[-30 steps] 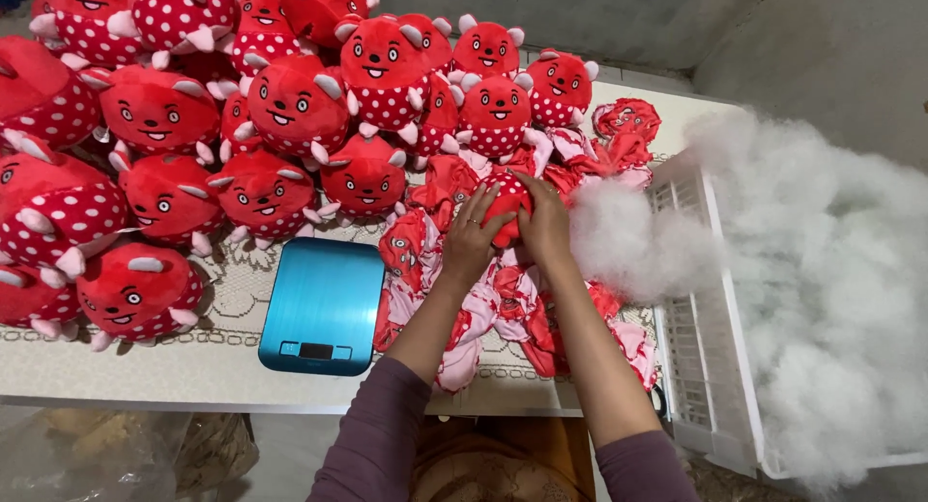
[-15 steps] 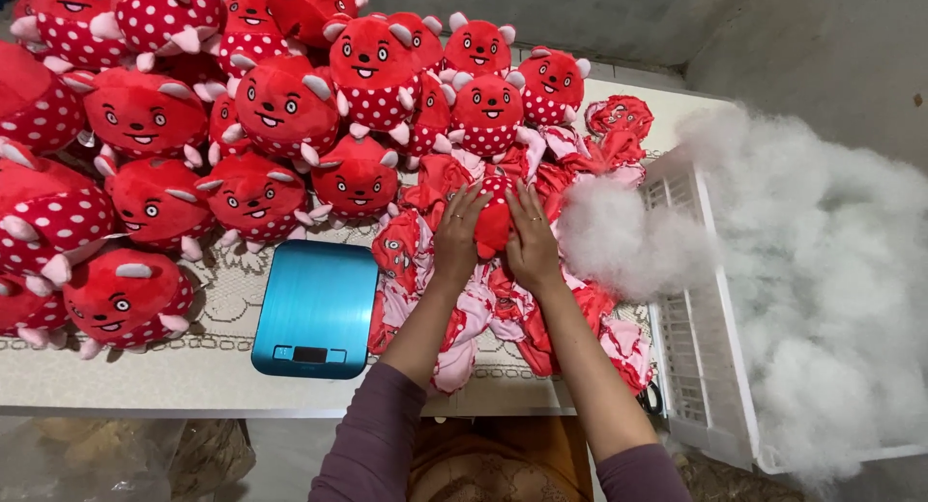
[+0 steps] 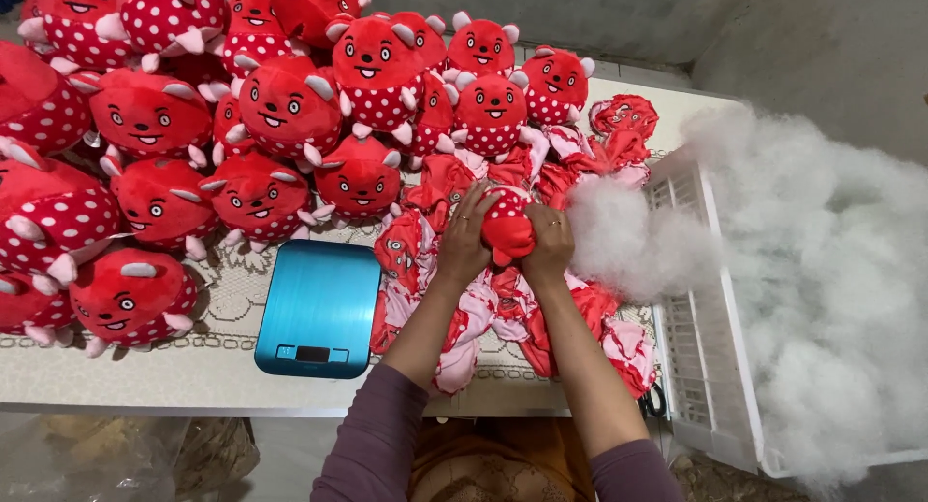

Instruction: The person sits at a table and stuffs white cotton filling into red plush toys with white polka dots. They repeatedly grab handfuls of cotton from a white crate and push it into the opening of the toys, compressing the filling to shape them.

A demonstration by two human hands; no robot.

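Both my hands grip one red plush toy (image 3: pixel 506 229) with white dots, held over a heap of flat, unstuffed red toy skins (image 3: pixel 503 304). My left hand (image 3: pixel 466 236) clasps its left side and my right hand (image 3: pixel 548 241) clasps its right side, a ring on one finger. The toy is partly stuffed and looks squeezed between my palms. White stuffing fibre (image 3: pixel 619 241) lies just to the right of my right hand.
Many stuffed red dotted plush toys (image 3: pixel 261 106) are piled across the left and back of the table (image 3: pixel 174 372). A blue flat kitchen scale (image 3: pixel 319 309) sits left of my arms. A white plastic crate (image 3: pixel 715 367) heaped with stuffing fibre (image 3: pixel 822 270) stands at the right.
My hands have drawn slightly toward me with the toy and closed tighter around it. The view shifted a little; the toys and scale stay put.
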